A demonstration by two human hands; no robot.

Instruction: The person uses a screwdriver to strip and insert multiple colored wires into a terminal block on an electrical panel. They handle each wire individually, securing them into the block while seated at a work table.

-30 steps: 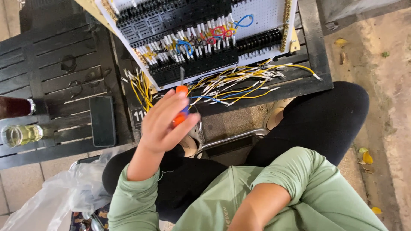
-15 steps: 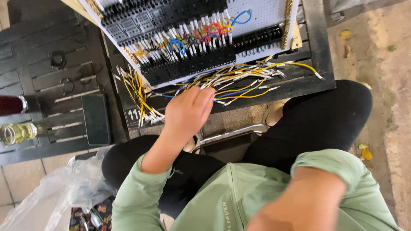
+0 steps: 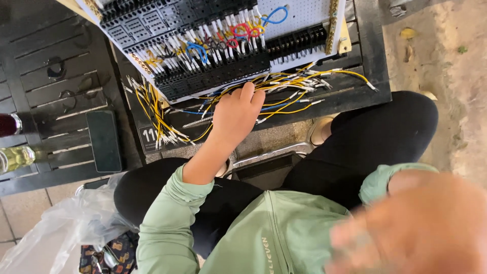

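My left hand (image 3: 234, 115) lies palm down on a tangle of yellow, white and blue wires (image 3: 284, 89), fingers stretched out flat and curled around nothing. A thin grey metal rod (image 3: 197, 122) pokes out from under its thumb side. The wires hang from a white wiring panel (image 3: 304, 15) with black terminal strips (image 3: 213, 76), which rests on a dark slatted table (image 3: 365, 61). My right hand (image 3: 416, 228) is a blur close to the camera at the lower right, and its grip is unreadable.
A dark phone (image 3: 104, 141) lies on the slatted table at the left. Bottles (image 3: 15, 157) stand at the left edge. A clear plastic bag (image 3: 61, 228) sits on the floor by my knee. My black-clad legs (image 3: 375, 137) are folded under the table.
My left hand held an orange-handled tool up a second ago. It has since dropped forward onto the wires, and the orange handle is no longer visible. My right arm has swung up close to the camera.
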